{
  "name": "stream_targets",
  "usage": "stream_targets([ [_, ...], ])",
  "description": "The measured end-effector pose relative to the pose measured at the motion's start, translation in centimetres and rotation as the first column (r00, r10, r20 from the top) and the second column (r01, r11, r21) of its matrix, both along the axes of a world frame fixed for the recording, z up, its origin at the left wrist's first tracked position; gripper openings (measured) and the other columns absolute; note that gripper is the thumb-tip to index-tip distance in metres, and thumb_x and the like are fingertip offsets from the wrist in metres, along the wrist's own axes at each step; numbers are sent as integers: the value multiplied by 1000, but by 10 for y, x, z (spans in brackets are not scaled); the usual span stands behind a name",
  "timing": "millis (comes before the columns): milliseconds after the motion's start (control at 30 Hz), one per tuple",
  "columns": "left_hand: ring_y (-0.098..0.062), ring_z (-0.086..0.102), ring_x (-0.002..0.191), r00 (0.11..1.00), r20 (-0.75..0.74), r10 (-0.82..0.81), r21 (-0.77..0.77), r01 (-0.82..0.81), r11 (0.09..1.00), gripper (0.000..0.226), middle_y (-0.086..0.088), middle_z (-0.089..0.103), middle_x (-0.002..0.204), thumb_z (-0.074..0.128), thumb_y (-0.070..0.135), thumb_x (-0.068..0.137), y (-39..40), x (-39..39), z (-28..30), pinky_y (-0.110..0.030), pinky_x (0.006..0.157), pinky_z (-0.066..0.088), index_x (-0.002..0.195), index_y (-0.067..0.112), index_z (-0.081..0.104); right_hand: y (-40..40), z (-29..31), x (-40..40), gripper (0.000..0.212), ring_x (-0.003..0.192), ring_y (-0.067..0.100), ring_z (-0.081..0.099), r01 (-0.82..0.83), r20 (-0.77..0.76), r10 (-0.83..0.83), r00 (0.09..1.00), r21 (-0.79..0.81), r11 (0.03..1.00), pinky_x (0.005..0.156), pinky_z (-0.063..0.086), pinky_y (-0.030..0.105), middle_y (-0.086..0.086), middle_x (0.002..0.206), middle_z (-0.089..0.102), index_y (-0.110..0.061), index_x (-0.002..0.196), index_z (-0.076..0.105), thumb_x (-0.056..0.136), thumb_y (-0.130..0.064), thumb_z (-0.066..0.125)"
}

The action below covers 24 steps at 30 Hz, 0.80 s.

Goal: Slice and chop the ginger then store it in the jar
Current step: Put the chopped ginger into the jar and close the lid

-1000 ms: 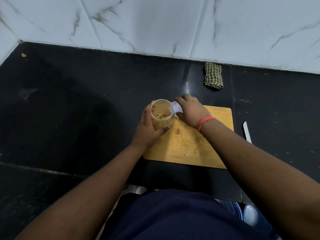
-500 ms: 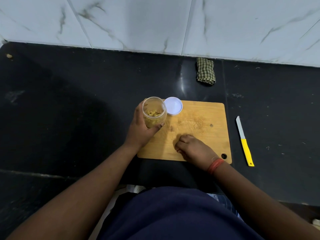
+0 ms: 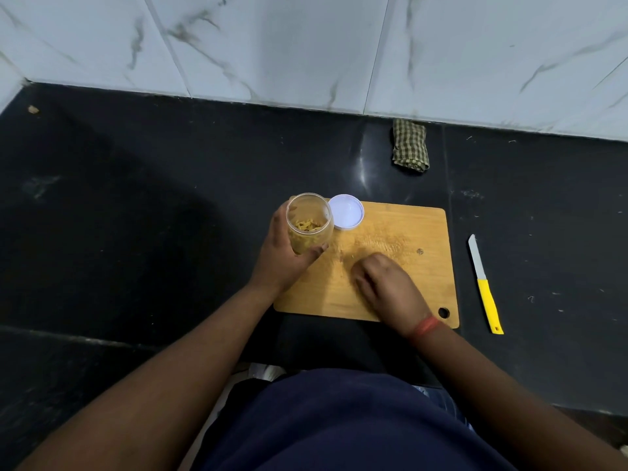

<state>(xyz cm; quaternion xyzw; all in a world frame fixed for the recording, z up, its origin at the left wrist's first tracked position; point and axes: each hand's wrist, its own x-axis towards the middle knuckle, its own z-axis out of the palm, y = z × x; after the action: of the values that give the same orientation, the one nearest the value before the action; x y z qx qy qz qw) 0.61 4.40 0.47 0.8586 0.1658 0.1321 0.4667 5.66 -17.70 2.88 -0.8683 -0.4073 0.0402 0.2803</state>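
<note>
Judging by the board, you are near the end: the cutting looks done, most of the chopped ginger (image 3: 307,226) already sits in the open jar (image 3: 309,223), and the knife (image 3: 484,285) lies on the table (image 3: 136,215) to the right of the cutting board (image 3: 401,232). Only a few scraps seem left on the wood, and the white lid (image 3: 346,211), lying just beside the jar, is not yet on. Your left hand (image 3: 283,256) wraps round the jar, holding it at the board's far left corner. Your right hand (image 3: 382,287) rests on the board with fingers curled under; whether it pinches any ginger cannot be told.
</note>
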Motion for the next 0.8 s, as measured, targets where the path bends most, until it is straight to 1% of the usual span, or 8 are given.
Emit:
stream_targets([
  [100,-6,40,132,1000,8,-3,15,3,1000,100,3,36,151,79,54,76,0,1,-2,-17,100,36,152,27,19,33,38,17,2,74,5,45,154,-73,-142,987,179,972,66,36,20,-7,86,51,-11,91,61,91,-10,63],
  [167,-12,43,133,1000,5,-18,20,17,1000,101,2,35,151,76,58,76,1,1,-2,-28,100,42,153,27,18,58,62,28,7,75,1,48,166,-117,-143,983,215,962,67,37,14,-9,89,54,-13,99,63,92,-12,63],
  [333,-14,42,133,999,3,-45,22,45,999,100,1,31,154,75,58,79,2,1,-1,-31,95,45,154,29,15,96,90,55,19,80,9,58,-91,-55,87,995,-78,993,72,52,26,-7,90,62,-17,115,57,98,-22,54],
  [467,-15,41,136,999,14,-38,16,38,999,101,1,31,154,75,59,78,2,1,-1,-33,97,44,154,26,17,105,90,69,9,77,8,55,-74,-28,73,997,-30,997,68,47,22,-6,87,61,-17,100,62,94,-23,59],
  [533,-13,41,135,1000,15,-27,14,27,1000,101,3,32,153,77,56,78,1,1,-1,-32,98,44,153,26,18,105,86,76,3,78,6,50,-10,-43,11,999,19,1000,66,38,11,-5,90,55,-17,91,65,91,-19,63],
  [633,-11,42,134,1000,19,-12,-3,12,1000,100,6,35,151,80,53,77,2,1,-2,-36,101,47,152,27,21,100,64,91,11,81,11,55,230,-180,-212,961,85,970,69,41,9,-3,91,58,-16,90,64,90,-7,58],
  [700,-10,42,134,1000,11,-3,-11,3,1000,100,7,35,151,80,52,76,2,1,-3,-36,102,47,152,27,21,97,44,102,18,91,20,60,309,-217,-307,927,-25,951,77,46,23,2,98,62,-14,101,63,91,-4,53],
  [800,-10,42,134,1000,15,-7,-9,7,1000,101,7,36,151,79,55,75,2,2,-3,-35,102,47,152,27,21,91,21,109,44,118,34,49,154,-79,-202,976,-402,903,96,43,38,12,130,51,-14,133,50,91,-22,60],
])
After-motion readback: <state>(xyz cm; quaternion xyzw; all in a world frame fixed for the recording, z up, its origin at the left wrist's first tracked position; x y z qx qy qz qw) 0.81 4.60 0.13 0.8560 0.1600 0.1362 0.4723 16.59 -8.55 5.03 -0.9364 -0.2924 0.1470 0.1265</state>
